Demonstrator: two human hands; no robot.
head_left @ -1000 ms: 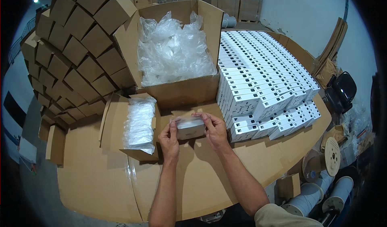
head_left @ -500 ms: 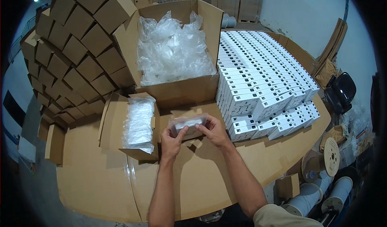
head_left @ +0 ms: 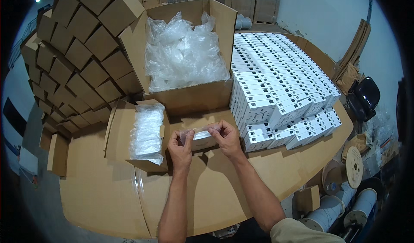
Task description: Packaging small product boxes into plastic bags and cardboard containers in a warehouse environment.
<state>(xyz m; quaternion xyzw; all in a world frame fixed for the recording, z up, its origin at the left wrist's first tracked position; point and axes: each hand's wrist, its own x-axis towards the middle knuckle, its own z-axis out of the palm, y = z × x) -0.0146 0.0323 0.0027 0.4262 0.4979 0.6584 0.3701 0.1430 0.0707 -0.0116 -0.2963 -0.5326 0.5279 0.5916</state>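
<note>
Above the cardboard-covered table, my left hand (head_left: 180,151) and my right hand (head_left: 228,140) are closed on opposite ends of a clear plastic bag (head_left: 211,127). Thumbs and fingertips pinch the film along its upper edge. Inside or just under the film is a small white box (head_left: 201,135), partly covered by the bag and my fingers. Left of my left hand stands an open carton (head_left: 149,166), packed with a row of plastic-wrapped items (head_left: 146,133).
Behind my hands, a large open carton (head_left: 194,97) holds a heap of clear plastic bags (head_left: 185,55). White boxes (head_left: 263,113) are stacked in rows to the right. Brown cartons (head_left: 77,55) pile high at the left. Cable reels (head_left: 325,213) stand beyond the table's right edge.
My hands have tipped the wrapped white box and drawn slightly apart. The bag's film is now stretched along the top, and the right hand has risen a little.
</note>
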